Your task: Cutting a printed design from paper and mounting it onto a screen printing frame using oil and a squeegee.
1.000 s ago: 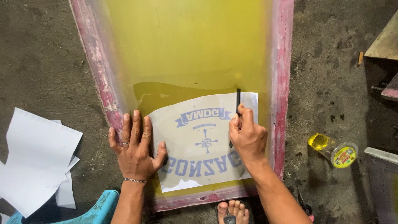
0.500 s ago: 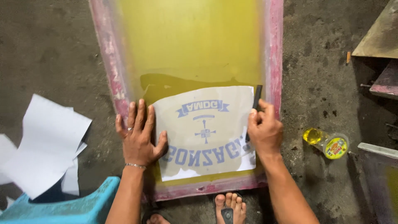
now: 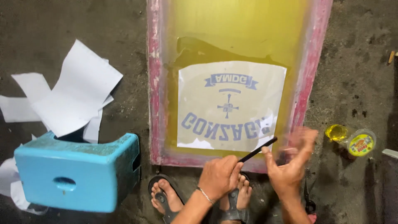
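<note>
Both hands have lifted off the printed sheet (image 3: pixel 230 105), which now lies untouched near the pink frame's (image 3: pixel 155 103) bottom edge. Left hand (image 3: pixel 219 176) pinches a thin black stick (image 3: pixel 258 149) at its lower end; right hand (image 3: pixel 290 164), blurred, hangs spread beside it.

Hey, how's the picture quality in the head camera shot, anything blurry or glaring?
In the head view, the right hand is smeared by motion blur, its fingers indistinct; the left hand, gripping a thin black stick, is sharper. The printed sheet on the yellow screen reads clearly. Lighting is soft and even, without harsh glare; the floor looks dim, and the blue stool is slightly soft.
</note>
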